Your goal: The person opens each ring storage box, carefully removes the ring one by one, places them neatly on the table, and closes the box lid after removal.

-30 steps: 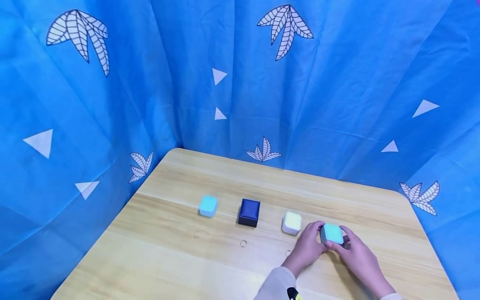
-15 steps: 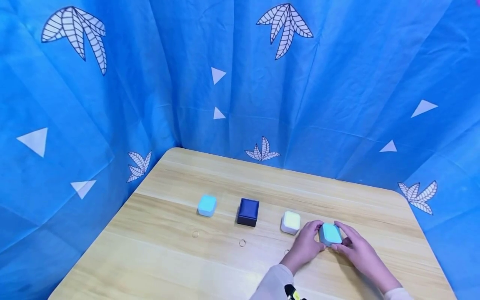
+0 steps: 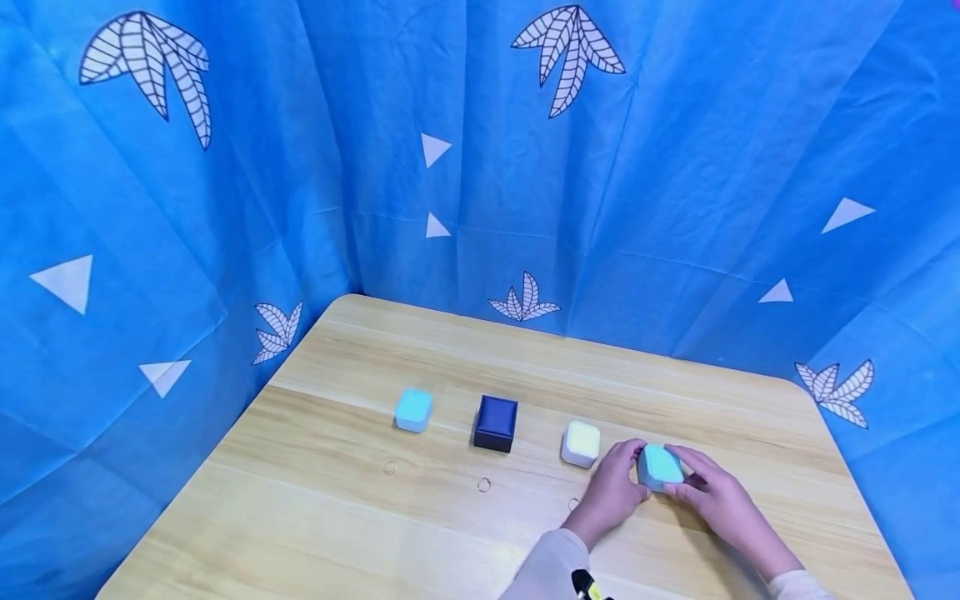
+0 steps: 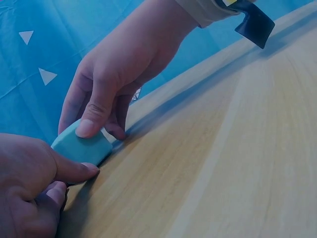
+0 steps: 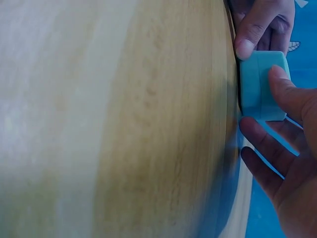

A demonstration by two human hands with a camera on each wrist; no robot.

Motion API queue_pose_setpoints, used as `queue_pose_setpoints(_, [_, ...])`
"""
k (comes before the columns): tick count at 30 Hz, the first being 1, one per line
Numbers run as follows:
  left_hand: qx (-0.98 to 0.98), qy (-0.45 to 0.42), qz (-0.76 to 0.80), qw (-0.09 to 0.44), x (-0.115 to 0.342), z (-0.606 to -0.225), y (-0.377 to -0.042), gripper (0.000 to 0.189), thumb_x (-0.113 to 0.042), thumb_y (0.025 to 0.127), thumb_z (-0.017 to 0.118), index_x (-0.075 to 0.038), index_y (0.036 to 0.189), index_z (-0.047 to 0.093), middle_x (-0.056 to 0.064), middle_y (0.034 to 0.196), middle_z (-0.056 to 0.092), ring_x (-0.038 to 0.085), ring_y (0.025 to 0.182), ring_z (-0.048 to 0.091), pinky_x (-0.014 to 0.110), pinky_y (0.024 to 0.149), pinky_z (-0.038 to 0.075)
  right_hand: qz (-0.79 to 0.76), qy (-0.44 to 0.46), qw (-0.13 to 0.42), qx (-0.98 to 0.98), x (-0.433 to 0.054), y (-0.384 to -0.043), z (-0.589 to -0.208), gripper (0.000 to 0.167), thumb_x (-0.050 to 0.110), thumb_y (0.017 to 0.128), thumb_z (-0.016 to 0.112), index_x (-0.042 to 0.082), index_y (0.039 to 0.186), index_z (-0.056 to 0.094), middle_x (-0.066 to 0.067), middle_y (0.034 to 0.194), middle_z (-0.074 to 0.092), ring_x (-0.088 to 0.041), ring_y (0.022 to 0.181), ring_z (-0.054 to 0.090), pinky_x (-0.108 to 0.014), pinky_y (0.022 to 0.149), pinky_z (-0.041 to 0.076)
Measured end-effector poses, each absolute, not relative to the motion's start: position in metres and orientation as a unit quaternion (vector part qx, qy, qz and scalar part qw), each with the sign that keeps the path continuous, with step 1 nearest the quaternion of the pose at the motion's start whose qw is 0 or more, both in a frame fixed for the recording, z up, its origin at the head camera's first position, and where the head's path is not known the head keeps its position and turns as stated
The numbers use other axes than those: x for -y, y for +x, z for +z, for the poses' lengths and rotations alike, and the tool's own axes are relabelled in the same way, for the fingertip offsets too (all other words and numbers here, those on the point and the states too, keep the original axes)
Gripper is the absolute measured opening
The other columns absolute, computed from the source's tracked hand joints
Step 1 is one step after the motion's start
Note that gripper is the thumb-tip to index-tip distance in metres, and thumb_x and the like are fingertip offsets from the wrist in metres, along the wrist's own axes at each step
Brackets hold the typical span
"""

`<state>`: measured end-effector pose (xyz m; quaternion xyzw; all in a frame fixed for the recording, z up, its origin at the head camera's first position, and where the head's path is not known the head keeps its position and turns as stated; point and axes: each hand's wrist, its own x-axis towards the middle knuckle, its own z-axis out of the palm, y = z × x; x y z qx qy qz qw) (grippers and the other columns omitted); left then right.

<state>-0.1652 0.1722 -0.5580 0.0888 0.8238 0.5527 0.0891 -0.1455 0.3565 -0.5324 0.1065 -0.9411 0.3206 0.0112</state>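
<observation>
A small teal ring box (image 3: 660, 467) sits at the right of the row of boxes, its lid down; the seam between lid and base shows in the right wrist view. My left hand (image 3: 612, 487) holds the box's left side, thumb low at the base. From the right, my right hand (image 3: 708, 486) pinches it, with the thumb (image 5: 281, 74) on the lid part and a finger at the far edge. The lower fingers of the right hand are spread below the box in the right wrist view. Whatever lies inside the box is hidden.
Left of the hands stand a white box (image 3: 581, 443), a dark blue box (image 3: 496, 423) and a light blue box (image 3: 413, 410). Three thin rings lie in front of them, one ring (image 3: 483, 485) near the middle. A blue curtain (image 3: 480, 167) borders the wooden table (image 3: 300, 517).
My right hand's fingers have shifted from the box's right side towards its far right corner. The left hand keeps its hold, and the box stays in nearly the same place.
</observation>
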Motion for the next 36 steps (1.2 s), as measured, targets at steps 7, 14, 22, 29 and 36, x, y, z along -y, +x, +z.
queue_pose_setpoints(7, [-0.832, 0.080, 0.542, 0.081, -0.174, -0.560, -0.164, 0.074, 0.002, 0.076, 0.082, -0.027, 0.139, 0.056, -0.009, 0.136, 0.058, 0.008, 0.118, 0.061, 0.024, 0.100, 0.052, 0.328, 0.109, 0.016, 0.938, -0.357, -0.148, -0.534, 0.058, 0.023, 0.090, 0.075, 0.008, 0.143, 0.056, -0.019, 0.138, 0.059, 0.005, 0.097, 0.058, -0.020, 0.083, 0.053])
queue_pose_setpoints(14, [-0.841, 0.073, 0.531, 0.071, -0.176, -0.559, -0.164, 0.075, 0.003, 0.075, 0.083, -0.027, 0.139, 0.056, -0.009, 0.135, 0.060, 0.008, 0.117, 0.062, 0.023, 0.100, 0.052, 0.334, 0.139, 0.032, 0.932, -0.360, -0.149, -0.535, 0.054, 0.018, 0.091, 0.074, 0.004, 0.141, 0.057, -0.019, 0.134, 0.062, 0.007, 0.099, 0.055, -0.016, 0.083, 0.050])
queue_pose_setpoints(22, [-0.843, 0.074, 0.528, 0.065, -0.177, -0.559, -0.163, 0.076, 0.002, 0.075, 0.083, -0.028, 0.139, 0.055, -0.010, 0.134, 0.060, 0.008, 0.118, 0.062, 0.024, 0.100, 0.052, 0.338, 0.138, 0.026, 0.931, -0.363, -0.152, -0.533, 0.053, 0.022, 0.094, 0.071, 0.006, 0.142, 0.057, -0.017, 0.136, 0.061, 0.003, 0.118, 0.050, -0.006, 0.093, 0.036])
queue_pose_setpoints(29, [-0.843, 0.075, 0.528, 0.065, -0.177, -0.557, -0.162, 0.076, 0.001, 0.075, 0.083, -0.028, 0.139, 0.055, -0.010, 0.136, 0.060, 0.010, 0.119, 0.061, 0.025, 0.101, 0.052, 0.342, 0.128, 0.005, 0.931, -0.364, -0.156, -0.527, 0.051, 0.025, 0.096, 0.068, 0.009, 0.143, 0.057, -0.017, 0.139, 0.060, 0.002, 0.122, 0.048, -0.014, 0.099, 0.039])
queue_pose_setpoints(36, [-0.841, 0.069, 0.533, 0.066, -0.177, -0.557, -0.162, 0.075, 0.001, 0.075, 0.083, -0.030, 0.138, 0.056, -0.013, 0.131, 0.061, 0.007, 0.120, 0.060, 0.026, 0.103, 0.051, 0.360, 0.131, -0.009, 0.924, -0.367, -0.161, -0.527, 0.045, 0.023, 0.100, 0.063, 0.005, 0.141, 0.058, -0.022, 0.137, 0.060, 0.019, 0.115, 0.038, -0.012, 0.094, 0.039])
